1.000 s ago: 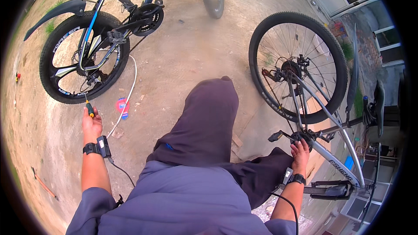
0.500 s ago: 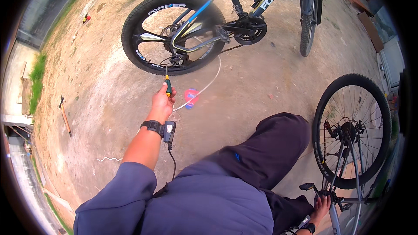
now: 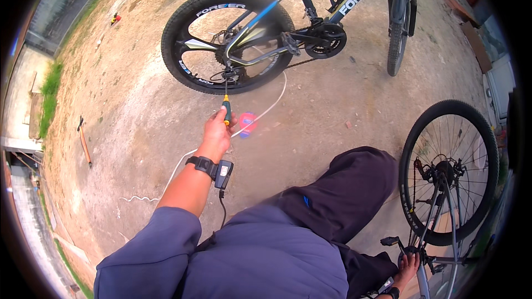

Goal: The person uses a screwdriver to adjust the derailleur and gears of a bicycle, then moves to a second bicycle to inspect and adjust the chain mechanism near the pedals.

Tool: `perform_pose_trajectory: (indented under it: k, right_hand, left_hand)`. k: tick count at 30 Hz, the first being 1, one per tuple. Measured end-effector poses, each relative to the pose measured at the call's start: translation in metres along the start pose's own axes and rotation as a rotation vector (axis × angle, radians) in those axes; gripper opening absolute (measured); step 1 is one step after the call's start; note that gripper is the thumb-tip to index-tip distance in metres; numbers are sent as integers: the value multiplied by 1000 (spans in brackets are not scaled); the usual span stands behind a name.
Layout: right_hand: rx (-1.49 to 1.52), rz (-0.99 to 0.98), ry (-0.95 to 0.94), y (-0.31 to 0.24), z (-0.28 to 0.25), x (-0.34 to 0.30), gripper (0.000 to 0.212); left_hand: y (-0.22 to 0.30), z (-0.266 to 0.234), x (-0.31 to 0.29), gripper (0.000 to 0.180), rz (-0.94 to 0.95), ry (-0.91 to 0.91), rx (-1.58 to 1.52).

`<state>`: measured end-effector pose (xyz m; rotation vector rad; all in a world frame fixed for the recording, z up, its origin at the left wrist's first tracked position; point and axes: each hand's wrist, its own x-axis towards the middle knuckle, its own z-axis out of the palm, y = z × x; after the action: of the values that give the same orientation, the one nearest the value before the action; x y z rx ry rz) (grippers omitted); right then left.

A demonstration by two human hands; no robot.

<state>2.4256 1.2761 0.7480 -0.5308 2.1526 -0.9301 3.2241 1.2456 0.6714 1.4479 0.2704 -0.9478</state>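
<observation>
My left hand [image 3: 217,130] is closed around the green and yellow handle of a screwdriver [image 3: 226,113]. Its thin shaft points away from me, and the tip meets the rear derailleur [image 3: 230,76] of the blue and black mountain bike [image 3: 256,21]; exact contact is too small to make out. At the lower right, my right hand [image 3: 408,267] has its fingers bent over the grey frame [image 3: 423,281] of a second bicycle by its crank. That bicycle's spoked wheel [image 3: 406,174] stands up beside my knee. Part of the right hand's grip is hidden.
A white cord [image 3: 272,106] runs along the ground under my left forearm, past a pink and blue patch [image 3: 247,125]. A hammer [image 3: 85,143] lies to the left. Farther off is a small red and yellow object [image 3: 115,19]. A wall [image 3: 41,27] borders the dirt yard.
The view has shifted slightly, moving the mountain bike rightward in the picture. My left hand with the screwdriver has moved slightly right, its tip still at the derailleur. The right hand stays put.
</observation>
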Motion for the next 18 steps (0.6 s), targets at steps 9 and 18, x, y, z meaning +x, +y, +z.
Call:
perform_pose_trajectory:
  k: [9, 18]
  right_hand:
    - [19, -30, -31, 20, -16, 30, 46]
    - [27, -63, -54, 21, -21, 40, 45]
  left_hand:
    - [1, 1, -6, 28, 105, 76, 53]
    - [14, -1, 16, 39, 411, 287, 317]
